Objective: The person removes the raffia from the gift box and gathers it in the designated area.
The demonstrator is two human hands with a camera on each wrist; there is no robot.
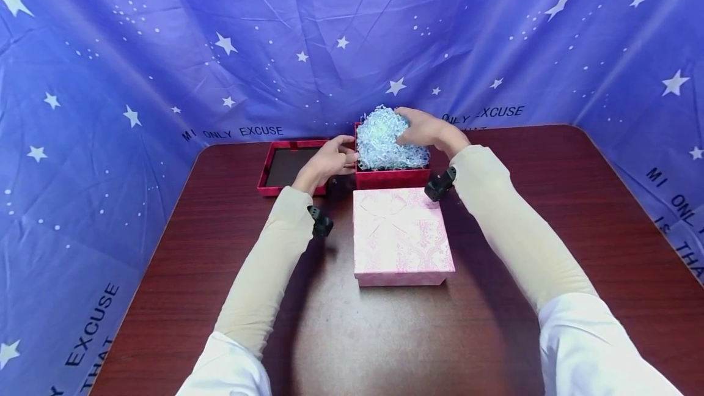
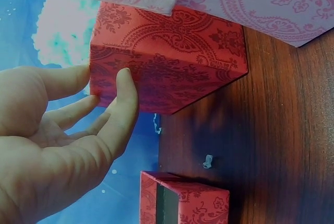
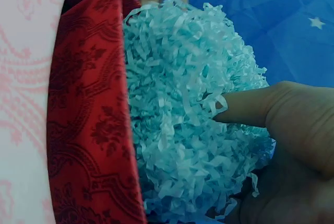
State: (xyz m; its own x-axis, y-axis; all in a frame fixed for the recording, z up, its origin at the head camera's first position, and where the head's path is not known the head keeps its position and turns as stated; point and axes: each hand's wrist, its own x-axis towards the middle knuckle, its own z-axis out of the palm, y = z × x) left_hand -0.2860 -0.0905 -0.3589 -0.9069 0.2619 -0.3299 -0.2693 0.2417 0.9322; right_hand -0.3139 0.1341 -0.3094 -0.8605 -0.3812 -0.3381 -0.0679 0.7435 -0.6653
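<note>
A red patterned box (image 1: 393, 178) stands at the back of the table, heaped above its rim with light blue shredded paper (image 1: 382, 139). At the box's right, my right hand (image 1: 425, 127) grips the heap; in the right wrist view its thumb sinks into the shredded paper (image 3: 182, 83), and its other fingers are partly hidden behind. My left hand (image 1: 330, 161) touches the box's left side with loosely bent fingers. The left wrist view shows those fingertips at the edge of the red box (image 2: 167, 51), holding nothing.
A pink patterned box (image 1: 404, 237) with a bow design sits just in front of the red one. To the left lies a shallow red lid (image 1: 268, 190) with a dark inside. A scrap of paper (image 2: 207, 161) is on the table. A blue starry curtain (image 1: 330, 47) hangs behind.
</note>
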